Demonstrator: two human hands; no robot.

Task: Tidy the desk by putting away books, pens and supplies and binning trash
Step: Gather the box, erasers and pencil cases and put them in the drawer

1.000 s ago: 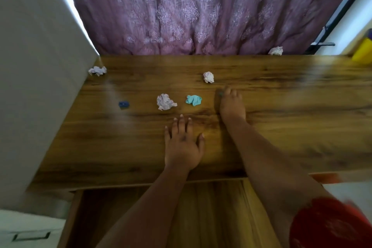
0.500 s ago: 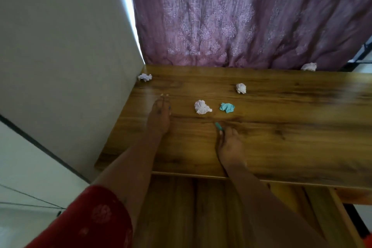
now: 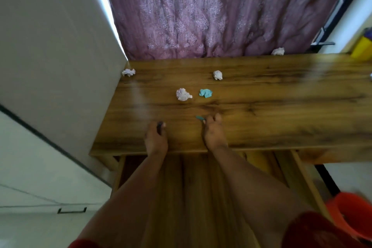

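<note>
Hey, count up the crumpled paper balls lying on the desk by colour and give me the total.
White crumpled paper balls: 4, by the wall, centre back, centre front, and by the curtain.
Teal crumpled paper balls: 1.
Total: 5 (a white scrap at the right edge is cut off, not counted).

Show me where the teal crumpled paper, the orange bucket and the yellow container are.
teal crumpled paper [image 3: 205,93], head view, its middle
orange bucket [image 3: 351,214], head view, its rim
yellow container [image 3: 363,48], head view, its front side
</note>
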